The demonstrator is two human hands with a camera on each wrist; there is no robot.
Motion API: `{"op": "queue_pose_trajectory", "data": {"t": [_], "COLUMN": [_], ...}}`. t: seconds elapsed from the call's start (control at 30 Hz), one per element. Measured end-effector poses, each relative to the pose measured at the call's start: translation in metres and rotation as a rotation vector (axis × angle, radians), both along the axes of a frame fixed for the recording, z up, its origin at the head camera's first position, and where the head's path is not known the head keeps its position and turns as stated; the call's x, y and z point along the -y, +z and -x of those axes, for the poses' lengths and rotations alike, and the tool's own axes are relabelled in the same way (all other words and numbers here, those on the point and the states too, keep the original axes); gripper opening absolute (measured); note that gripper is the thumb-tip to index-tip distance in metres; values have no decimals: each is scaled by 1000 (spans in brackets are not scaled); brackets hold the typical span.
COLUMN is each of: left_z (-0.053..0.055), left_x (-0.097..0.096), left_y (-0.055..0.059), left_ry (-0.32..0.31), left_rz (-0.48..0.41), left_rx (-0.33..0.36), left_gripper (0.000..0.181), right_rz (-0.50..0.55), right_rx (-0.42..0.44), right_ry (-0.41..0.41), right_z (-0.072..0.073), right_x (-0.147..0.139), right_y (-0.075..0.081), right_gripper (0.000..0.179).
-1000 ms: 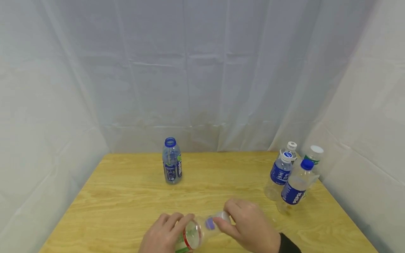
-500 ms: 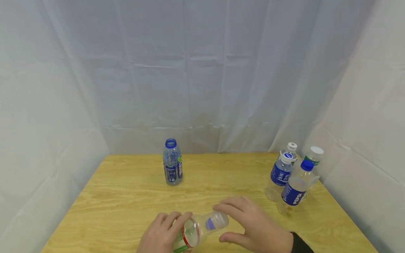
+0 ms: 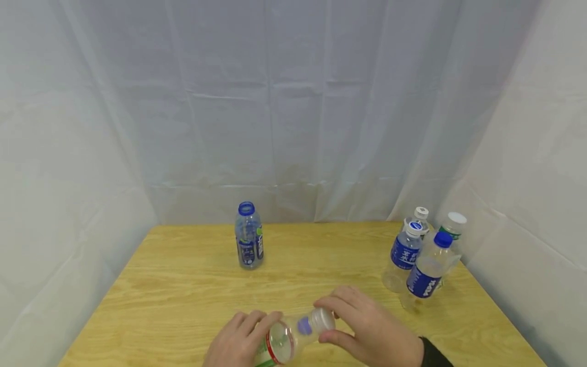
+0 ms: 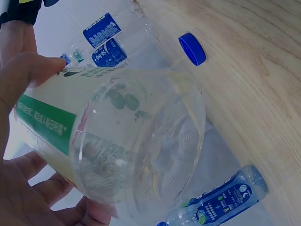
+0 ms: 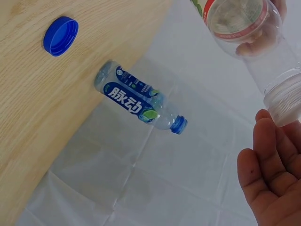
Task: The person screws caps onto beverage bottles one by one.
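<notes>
My left hand [image 3: 239,340] grips a clear plastic bottle [image 3: 297,332] around its label, which is white and green with a red band. The bottle lies tilted, its neck pointing right. At that end sits a clear whitish screw cap [image 3: 323,320]. My right hand [image 3: 367,329] has thumb and fingertips at the cap, pinching it from both sides. In the left wrist view, the bottle's round base [image 4: 164,150] faces the camera.
An uncapped blue-tinted bottle [image 3: 249,240] stands at the back left. A loose blue cap [image 5: 60,36] lies on the wooden table [image 3: 183,295]. Several capped bottles, one with a Pepsi label [image 3: 423,283], stand grouped at the right. White sheets [image 3: 293,112] enclose the table.
Half a second ago my right fingers were spread off the cap; now they have closed back around it. The left hand keeps its grip on the bottle.
</notes>
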State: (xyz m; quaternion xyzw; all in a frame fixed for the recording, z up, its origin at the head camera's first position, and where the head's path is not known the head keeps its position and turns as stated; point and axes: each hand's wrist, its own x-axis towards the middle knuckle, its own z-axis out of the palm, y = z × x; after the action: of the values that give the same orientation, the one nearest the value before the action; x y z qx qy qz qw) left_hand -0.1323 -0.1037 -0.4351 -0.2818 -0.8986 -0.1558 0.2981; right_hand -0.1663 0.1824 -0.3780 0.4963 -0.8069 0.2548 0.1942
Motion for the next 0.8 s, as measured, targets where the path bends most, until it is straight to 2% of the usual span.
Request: {"op": "queue_pose_trajectory", "data": {"t": [0.23,0.37,0.53,0.63,0.8], "left_z": [1,1,2,2,-2], "left_x": [-3,-6,-10,-12,-14], "left_y": [-3,-3,-2,-2,-2], "left_ry": [-20,-15,22,23,57], "left_rz": [-11,-19,-35,-44,-67], "left_rx": [-61,-71,-101,-119,-67], "left_gripper": [79,79,86,89,85], "right_rz": [13,34,86,103,141], "right_rx": [14,36,39,63,76], "right_ry": [-30,-60,-26,-3,18], "right_z": [-2,-4,-3,-2,0], "right_x": [0,1,1,0,-6], "right_y": [1,4,9,12,18], "right_gripper": [41,40,43,45,47]}}
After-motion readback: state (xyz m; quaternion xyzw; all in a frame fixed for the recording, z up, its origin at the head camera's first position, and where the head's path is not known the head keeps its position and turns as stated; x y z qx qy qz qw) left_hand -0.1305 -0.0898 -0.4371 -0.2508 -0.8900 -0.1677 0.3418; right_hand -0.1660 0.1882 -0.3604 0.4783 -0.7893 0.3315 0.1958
